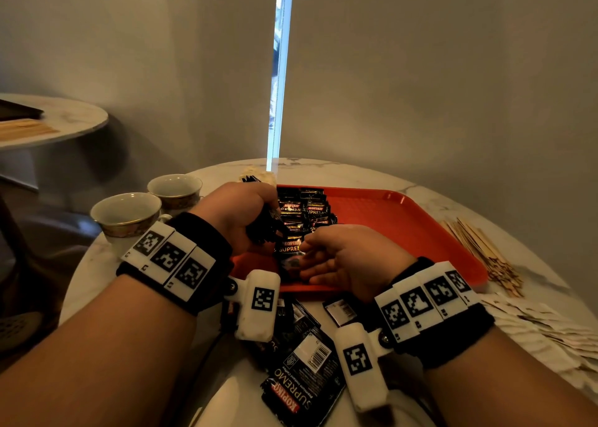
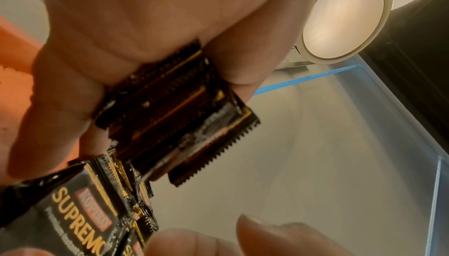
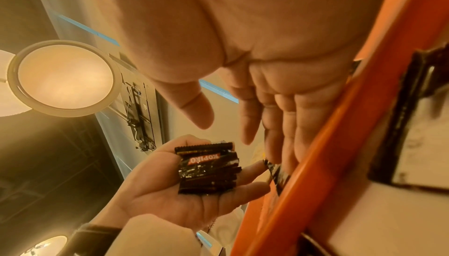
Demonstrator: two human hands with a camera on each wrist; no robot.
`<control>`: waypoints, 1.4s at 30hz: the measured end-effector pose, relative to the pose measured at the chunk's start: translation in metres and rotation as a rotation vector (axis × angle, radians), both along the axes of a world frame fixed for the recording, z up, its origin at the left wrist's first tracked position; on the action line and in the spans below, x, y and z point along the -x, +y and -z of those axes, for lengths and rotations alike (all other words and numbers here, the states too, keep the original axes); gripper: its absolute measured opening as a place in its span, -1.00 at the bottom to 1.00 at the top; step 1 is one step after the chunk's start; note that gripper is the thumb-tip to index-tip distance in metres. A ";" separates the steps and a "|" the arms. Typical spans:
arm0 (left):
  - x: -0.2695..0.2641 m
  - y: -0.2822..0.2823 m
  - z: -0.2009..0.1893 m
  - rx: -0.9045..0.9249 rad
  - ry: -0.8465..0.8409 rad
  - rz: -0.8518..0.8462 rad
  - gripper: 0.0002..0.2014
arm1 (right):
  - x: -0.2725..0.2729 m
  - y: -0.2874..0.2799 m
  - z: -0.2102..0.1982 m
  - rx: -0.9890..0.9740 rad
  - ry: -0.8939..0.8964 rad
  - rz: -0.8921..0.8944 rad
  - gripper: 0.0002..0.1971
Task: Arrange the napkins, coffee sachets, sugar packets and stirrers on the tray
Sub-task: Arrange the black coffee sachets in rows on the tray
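On your round marble table (image 1: 372,175), two gold-banded teacups (image 1: 127,212) sit side by side at its left edge, one just behind the other. Beyond the table hang grey curtains (image 1: 437,80), parted by a bright strip of window (image 1: 281,70). Left of the table stands a second marble table (image 1: 69,116). Overhead glows a round ceiling lamp (image 2: 345,16).

Left hand (image 1: 241,213) raised, fingers curled tight in a grip. Right hand (image 1: 348,258) lower, palm turned sideways, fingers (image 3: 248,118) straight and relaxed. Both forearms extended forward.
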State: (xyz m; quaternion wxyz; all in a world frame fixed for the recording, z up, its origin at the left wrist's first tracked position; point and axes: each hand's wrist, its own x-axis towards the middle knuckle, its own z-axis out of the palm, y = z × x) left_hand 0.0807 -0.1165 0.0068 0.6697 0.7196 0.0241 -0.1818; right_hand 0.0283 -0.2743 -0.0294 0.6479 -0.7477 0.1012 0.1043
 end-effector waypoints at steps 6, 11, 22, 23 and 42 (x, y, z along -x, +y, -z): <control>-0.002 0.001 0.002 0.018 -0.001 -0.019 -0.94 | -0.002 0.000 0.003 -0.016 -0.008 0.017 -0.80; -0.005 0.001 0.002 0.005 0.004 -0.016 -0.93 | -0.002 -0.003 0.002 -0.046 -0.021 0.034 -0.80; -0.012 0.003 0.006 0.011 0.023 0.012 -0.84 | -0.003 -0.042 -0.011 -0.029 0.055 0.168 -0.56; -0.012 0.003 0.007 0.014 0.021 0.019 -0.84 | -0.003 -0.041 -0.010 -0.013 0.074 0.154 -0.54; -0.018 0.006 0.010 0.335 -0.002 0.001 -0.75 | -0.002 -0.036 -0.007 0.055 -0.253 0.144 -0.90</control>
